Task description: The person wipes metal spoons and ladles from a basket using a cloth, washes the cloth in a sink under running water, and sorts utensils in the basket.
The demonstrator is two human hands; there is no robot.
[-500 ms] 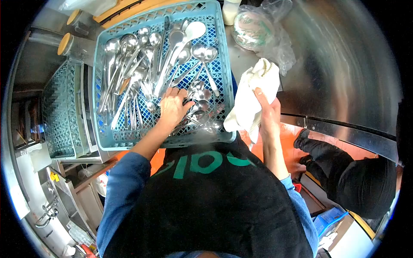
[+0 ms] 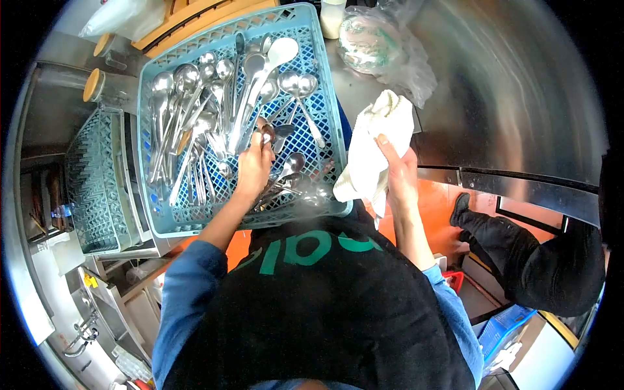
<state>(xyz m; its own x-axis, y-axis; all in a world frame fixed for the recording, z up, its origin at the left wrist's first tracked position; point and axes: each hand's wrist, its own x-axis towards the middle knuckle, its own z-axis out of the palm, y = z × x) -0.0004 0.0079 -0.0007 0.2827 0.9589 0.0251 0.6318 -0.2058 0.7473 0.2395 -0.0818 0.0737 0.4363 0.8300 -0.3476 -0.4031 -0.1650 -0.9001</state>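
Our left hand grips shiny, round-bowled metal spoons over the blue crate's middle; our right hand clutches a crumpled, creamy-white cloth at the crate's right.

The left hand covers the handles of the shiny metal spoons it grips; their number cannot be told. The white cloth hides most fingers of the right hand. Haze blurs the metal cutlery in the near right corner of the light-blue plastic lattice tray. At right, the view's edge partly cuts off a black-clothed person.
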